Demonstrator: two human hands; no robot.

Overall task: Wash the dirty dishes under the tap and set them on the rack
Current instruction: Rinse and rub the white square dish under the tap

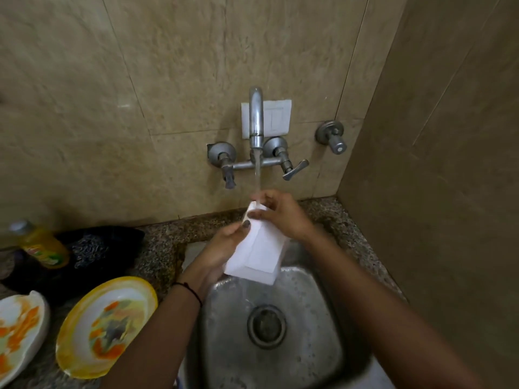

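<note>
Rinsing a white square dish [259,248] under the tap [256,119], the person holds it tilted over the steel sink [323,318], its far corner raised into the falling stream and its near corner pointing down toward the drain [266,326]. That slope looks deliberate: water runs the length of the dish and spills off the low corner straight into the basin rather than onto the table [160,248].

The left hand [222,248] grips the dish from its left edge, fingers clamped on it with the thumb laid across the upper face. The right hand [280,216] holds the top end, its fingers curled around the rim where the stream lands, likely to rub that spot while steadying it.

To the left on the table wait two more plates, a yellow-rimmed plate [106,327] and a white plate [19,332], both streaked with orange residue, so I judge the task to be early. A yellow bottle of dish soap [42,247] lies beside a dark cloth [98,245] within easy reach. No rack is visible in this view.
</note>
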